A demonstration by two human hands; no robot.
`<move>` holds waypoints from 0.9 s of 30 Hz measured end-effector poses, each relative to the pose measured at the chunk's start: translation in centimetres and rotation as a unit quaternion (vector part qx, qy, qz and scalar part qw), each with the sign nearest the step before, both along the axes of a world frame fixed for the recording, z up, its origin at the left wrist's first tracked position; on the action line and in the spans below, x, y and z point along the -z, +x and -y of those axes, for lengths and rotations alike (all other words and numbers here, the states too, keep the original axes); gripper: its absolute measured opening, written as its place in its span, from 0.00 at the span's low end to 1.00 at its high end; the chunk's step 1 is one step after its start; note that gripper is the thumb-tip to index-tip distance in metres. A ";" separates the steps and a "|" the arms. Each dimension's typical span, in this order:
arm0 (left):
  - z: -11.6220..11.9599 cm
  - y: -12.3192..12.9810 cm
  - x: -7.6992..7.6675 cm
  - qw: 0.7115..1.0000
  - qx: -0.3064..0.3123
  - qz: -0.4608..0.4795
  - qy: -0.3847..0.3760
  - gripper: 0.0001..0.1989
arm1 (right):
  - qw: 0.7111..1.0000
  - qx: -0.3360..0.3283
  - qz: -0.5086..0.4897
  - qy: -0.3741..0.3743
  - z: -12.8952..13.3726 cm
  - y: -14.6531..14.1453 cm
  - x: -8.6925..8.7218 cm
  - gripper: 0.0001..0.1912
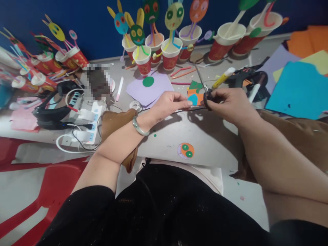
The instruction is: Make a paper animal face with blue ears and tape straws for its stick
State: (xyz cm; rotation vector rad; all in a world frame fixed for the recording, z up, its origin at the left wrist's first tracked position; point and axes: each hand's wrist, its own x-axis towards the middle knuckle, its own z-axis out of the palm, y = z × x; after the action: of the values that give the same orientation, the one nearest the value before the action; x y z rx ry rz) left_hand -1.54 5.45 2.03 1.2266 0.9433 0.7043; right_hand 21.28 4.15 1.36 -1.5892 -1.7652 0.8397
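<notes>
My left hand (167, 104), with a bangle on its wrist, pinches the edge of a small piece of blue paper (193, 99) between thumb and fingers. Scraps of orange paper (199, 97) and green paper (195, 85) lie just beside it. In my right hand (230, 104) is a pair of scissors (204, 84), fingers around the dark handles and blades pointing away from me. Whether the blades are apart is hard to make out. Nearer to me on the table rests a round orange and purple paper face (186, 150) with green eyes.
Paper cups with pipe-cleaner figures (142, 61) line the back. Purple sheets (151, 89) with a green circle lie left; blue paper (294, 92) is at right. A yellow marker (223, 78) lies behind my right hand. A power strip (96, 119) with cables sits left.
</notes>
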 end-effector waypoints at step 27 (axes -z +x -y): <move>0.2 0.5 0.1 0.995 0.027 0.092 -0.027 0.21 | 0.963 0.089 -0.254 -0.003 4.0 -4.1 -1.6 0.28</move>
State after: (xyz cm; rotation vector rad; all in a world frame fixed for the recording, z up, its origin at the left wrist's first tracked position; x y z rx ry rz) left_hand -1.05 5.27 1.92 1.1151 0.7700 0.7319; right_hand 17.18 0.12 2.95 -1.3536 -1.2391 1.0509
